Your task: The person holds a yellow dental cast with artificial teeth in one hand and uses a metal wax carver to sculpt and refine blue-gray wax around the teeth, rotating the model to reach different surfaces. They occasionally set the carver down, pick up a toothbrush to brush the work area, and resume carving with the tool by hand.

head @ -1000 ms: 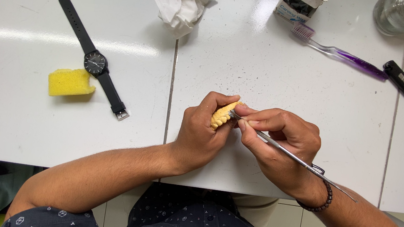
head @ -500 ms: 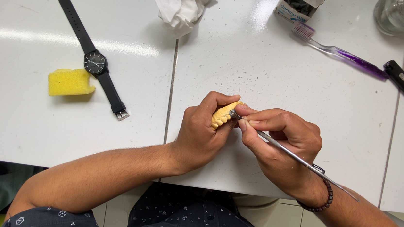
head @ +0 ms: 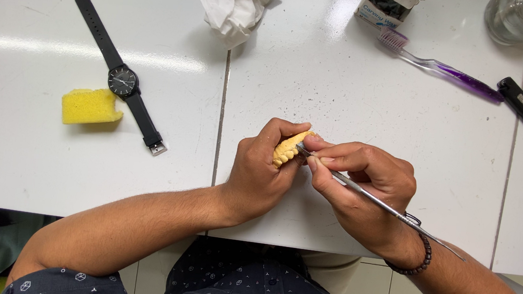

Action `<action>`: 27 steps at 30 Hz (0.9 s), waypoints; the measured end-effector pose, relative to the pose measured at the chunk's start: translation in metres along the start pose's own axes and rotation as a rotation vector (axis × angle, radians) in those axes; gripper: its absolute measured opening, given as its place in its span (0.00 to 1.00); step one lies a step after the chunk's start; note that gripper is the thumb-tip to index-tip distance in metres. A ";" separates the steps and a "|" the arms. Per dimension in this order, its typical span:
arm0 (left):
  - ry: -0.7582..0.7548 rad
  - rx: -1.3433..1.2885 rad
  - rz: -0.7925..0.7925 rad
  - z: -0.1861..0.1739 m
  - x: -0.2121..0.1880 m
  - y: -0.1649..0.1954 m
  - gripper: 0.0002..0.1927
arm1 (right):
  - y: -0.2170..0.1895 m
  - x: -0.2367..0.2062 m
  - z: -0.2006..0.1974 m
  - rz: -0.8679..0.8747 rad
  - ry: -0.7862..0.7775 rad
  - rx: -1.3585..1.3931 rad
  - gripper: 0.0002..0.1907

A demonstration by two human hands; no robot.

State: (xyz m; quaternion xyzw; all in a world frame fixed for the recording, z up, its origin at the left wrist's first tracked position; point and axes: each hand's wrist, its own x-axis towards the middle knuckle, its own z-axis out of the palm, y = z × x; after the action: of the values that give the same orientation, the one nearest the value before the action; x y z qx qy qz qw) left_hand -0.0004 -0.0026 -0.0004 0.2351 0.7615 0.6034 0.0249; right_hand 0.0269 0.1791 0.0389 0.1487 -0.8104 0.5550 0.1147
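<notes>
OK, left hand [head: 259,175] has its fingers wrapped tight around the yellow tooth model [head: 288,148], held just above the worktop [head: 342,91] near its front edge. Right hand [head: 362,187] pinches the thin metal carving tool [head: 370,197] like a pen, tip touching the model's toothed edge. To do this well, I'd judge: brace the right fingers against the left (they already touch), keep strokes short and light, turn the model instead of the wrist. Watch [head: 122,82] and sponge [head: 90,105] lie well apart on the left.
</notes>
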 end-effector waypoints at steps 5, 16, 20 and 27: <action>-0.004 0.003 -0.013 0.000 -0.001 0.001 0.18 | -0.001 0.000 -0.001 0.014 0.003 0.012 0.09; -0.007 0.016 0.012 0.000 0.000 -0.001 0.18 | 0.001 0.001 -0.001 0.020 -0.005 0.038 0.08; -0.004 0.006 0.021 0.000 -0.001 0.000 0.18 | 0.001 -0.001 -0.002 0.032 0.013 0.063 0.08; -0.022 0.013 -0.014 -0.002 0.000 0.001 0.18 | -0.001 0.000 -0.001 0.016 0.004 0.011 0.10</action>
State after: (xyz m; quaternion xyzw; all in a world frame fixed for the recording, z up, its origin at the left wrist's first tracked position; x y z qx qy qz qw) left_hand -0.0003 -0.0042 0.0010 0.2367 0.7667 0.5957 0.0360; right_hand 0.0274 0.1796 0.0395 0.1417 -0.8084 0.5605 0.1108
